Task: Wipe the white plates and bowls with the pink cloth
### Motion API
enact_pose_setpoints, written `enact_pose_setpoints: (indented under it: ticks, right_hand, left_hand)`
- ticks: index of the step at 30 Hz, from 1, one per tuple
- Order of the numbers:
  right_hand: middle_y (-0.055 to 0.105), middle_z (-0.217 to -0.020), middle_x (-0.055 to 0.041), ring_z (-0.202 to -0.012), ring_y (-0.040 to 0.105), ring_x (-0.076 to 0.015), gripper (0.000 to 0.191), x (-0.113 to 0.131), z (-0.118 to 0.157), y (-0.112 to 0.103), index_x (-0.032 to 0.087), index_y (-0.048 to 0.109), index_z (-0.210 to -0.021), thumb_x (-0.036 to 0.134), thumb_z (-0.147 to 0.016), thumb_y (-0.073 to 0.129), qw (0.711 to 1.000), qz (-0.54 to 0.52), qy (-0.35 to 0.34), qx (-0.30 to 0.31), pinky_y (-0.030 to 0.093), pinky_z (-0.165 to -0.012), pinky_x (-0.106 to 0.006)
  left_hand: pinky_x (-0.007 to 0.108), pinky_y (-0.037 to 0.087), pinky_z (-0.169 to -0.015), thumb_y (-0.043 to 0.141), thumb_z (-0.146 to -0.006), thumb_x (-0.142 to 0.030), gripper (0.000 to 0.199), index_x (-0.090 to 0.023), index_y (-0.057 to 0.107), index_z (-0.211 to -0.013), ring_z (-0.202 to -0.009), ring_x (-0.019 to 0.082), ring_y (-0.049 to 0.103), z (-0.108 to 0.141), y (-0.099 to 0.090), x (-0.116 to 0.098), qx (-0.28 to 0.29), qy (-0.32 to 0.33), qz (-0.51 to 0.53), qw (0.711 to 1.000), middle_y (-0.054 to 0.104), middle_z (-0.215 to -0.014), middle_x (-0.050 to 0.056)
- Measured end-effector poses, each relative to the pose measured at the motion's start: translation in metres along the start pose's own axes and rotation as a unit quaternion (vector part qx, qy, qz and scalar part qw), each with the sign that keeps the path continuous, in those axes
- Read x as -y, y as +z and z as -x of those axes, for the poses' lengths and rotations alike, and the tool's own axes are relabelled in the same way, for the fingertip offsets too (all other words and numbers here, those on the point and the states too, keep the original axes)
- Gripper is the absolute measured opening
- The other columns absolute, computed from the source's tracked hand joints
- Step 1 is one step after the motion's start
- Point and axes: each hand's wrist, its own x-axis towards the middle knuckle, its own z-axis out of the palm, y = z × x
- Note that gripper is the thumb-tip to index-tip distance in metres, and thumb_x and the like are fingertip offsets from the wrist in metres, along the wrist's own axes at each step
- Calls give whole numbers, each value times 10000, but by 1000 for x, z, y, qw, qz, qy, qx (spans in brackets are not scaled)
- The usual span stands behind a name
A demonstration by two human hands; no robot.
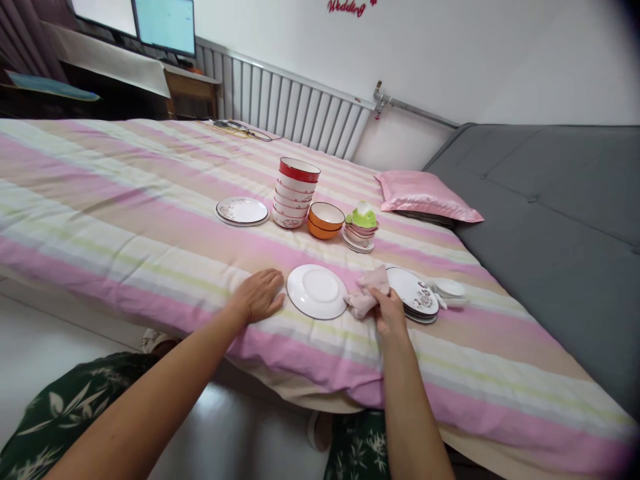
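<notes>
A white plate with a dark rim lies face down on the striped bedspread, between my hands. My left hand rests on the bedspread just left of the plate, fingers stretched out and holding nothing. In my right hand is a pale pink cloth, pinched by its edge, between the single plate and a stack of patterned plates. The cloth reaches the right rim of the single plate.
Behind stand patterned plates, a tall stack of red-rimmed bowls, orange bowls and small dishes with a green one on top. White dishes lie right; a pink pillow lies farther back.
</notes>
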Motion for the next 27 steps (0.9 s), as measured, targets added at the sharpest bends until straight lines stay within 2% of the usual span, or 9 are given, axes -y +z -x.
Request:
enact_pose_setpoints:
  ticks: [5,8,11,13,16,18,20,22,27]
  right_hand:
    - [668,-815,-10,-774,631,-188,426,-1,0,-8,165,601,-874,129,-461,700,985,169,-31,-25,527,-672,-282]
    - [682,-864,-19,-813,642,-198,427,5,3,-6,181,594,-936,126,-516,644,996,61,5,62,537,-724,-329]
    - [680,-969,-25,-884,646,-202,439,6,6,2,216,562,-1017,165,-588,641,984,-70,14,162,529,-802,-408]
    - [671,-1008,-29,-927,641,-208,415,0,7,10,227,545,-1044,203,-638,629,978,-84,6,193,513,-843,-446]
    - [632,-1112,-95,-1043,598,-245,406,-15,7,20,187,525,-1091,307,-708,586,982,27,-8,188,460,-920,-482]
    - [526,-1277,-154,-1185,498,-267,526,-24,7,23,149,466,-1203,348,-727,568,975,155,-73,139,384,-999,-487]
    - [399,-1390,-188,-1285,379,-276,642,-26,10,25,111,378,-1307,368,-744,549,944,272,-160,90,303,-1057,-484]
    - [380,-1401,-196,-1312,331,-275,630,-23,15,26,84,386,-1318,407,-788,495,904,350,-228,88,257,-1082,-477]
    - [474,-1338,-132,-1301,347,-256,496,-18,38,39,150,546,-1201,479,-847,432,816,444,-310,204,263,-1085,-449]
  left_hand:
    - [396,409,-954,425,-837,-309,306,-115,531,-1049,-1071,264,525,0,0,0,-2,3,0,1000,593,-1072,156]
    - [389,407,-959,425,-838,-302,301,-110,532,-1045,-1069,262,527,0,0,0,0,7,-4,1000,594,-1060,153]
    - [386,403,-965,422,-840,-294,291,-111,532,-1038,-1065,260,526,-1,0,0,3,9,-13,1000,596,-1056,146]
    - [386,403,-966,421,-839,-289,285,-108,535,-1028,-1064,261,525,-1,-1,0,5,11,-15,1000,598,-1049,147]
    - [385,407,-961,426,-837,-288,284,-103,539,-1020,-1059,261,528,-1,-2,-1,4,10,-12,1000,600,-1041,152]
    - [387,410,-958,431,-834,-290,287,-104,540,-1023,-1055,260,531,-1,-2,-1,0,6,-9,1000,599,-1043,155]
    - [389,412,-955,433,-833,-292,288,-110,537,-1031,-1059,258,530,0,-1,-1,-2,3,-6,1000,596,-1052,154]
    - [392,415,-949,435,-831,-294,287,-118,534,-1033,-1066,259,526,0,-1,-1,-2,1,-2,1000,593,-1060,152]
    - [397,419,-942,439,-828,-294,277,-119,536,-1021,-1066,262,523,0,-1,-1,-2,5,7,1000,596,-1055,153]
